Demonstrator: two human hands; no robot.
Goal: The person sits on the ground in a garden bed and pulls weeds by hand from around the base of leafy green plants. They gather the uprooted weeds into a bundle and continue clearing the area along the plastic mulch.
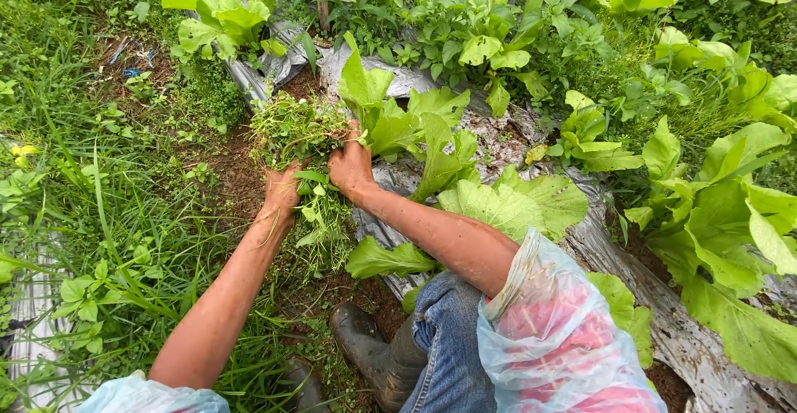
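Nearest the lens: thin clear plastic sleeve over the right upper arm, pink cloth showing through; blue jeans knee; muddy rubber boot on bare soil.

Left hand: fingers curled shut among small weed stems at the soil edge; what exactly they pinch is buried in foliage.

Right hand: closed on the base of a loose clump of pulled weeds, fine-leaved, lifted just above the ground beside the bed.

Bed: silver plastic mulch sheet, wrinkled and mud-flecked, with broad-leaved mustard greens growing through it, touching the right forearm.

Step in hand, as judged: weeding along the bed's edge, with one handful gathered and more stems gripped. The next move calls for a firm pull low on the stems, kept clear of the crop leaves just beside the right wrist.

Not legible: fingertips of both hands, weed roots, and planting holes, all under leaves. Second boot is half hidden by grass; both shoulders are cut off at the frame's bottom edge.
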